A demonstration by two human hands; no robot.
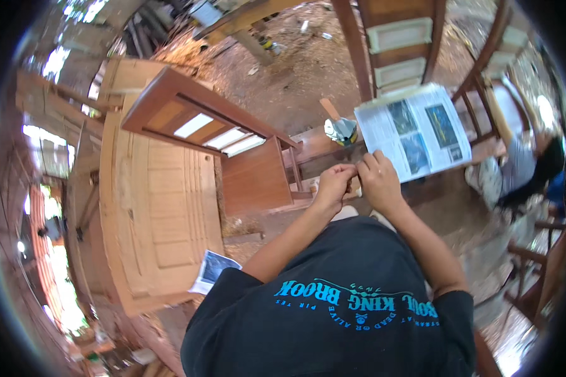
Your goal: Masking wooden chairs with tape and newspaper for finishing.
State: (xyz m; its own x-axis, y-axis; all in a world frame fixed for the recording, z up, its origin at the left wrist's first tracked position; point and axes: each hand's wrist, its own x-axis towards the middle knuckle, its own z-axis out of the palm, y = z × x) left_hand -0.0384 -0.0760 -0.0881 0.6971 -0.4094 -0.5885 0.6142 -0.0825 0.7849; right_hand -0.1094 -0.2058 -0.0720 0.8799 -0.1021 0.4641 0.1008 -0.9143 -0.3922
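White paper printed with blue and dark pictures and grey columns of text makes up the newspaper sheet [393, 147], spread just beyond the right hand [378, 179] in the head view. It lies slightly askew, at the foot of a tall brown chair back [401, 38] with pale inset panels, and hides whatever is under it. The right hand is bent, fingers pointing down toward the left hand [334, 186], whose fingers are curled in; their fingertips meet just left of the sheet's near corner. Whether anything small is gripped between them I cannot tell.

Just left of the sheet sits a small white-and-dark container [341, 131], its kind unclear, with a flat reddish-brown strip [329, 109] rising beside it. Further left a reddish-brown chair [255, 179] stands with its slatted back leaning outward, overlapping a big pale wooden panel [166, 207] with carved rectangles. A printed sheet [212, 271] lies at that panel's near edge, partly covered by the dark sleeve. On the right another person [519, 166] is close to a second chair back [487, 50]; wood shavings [185, 51] litter the ground ahead.
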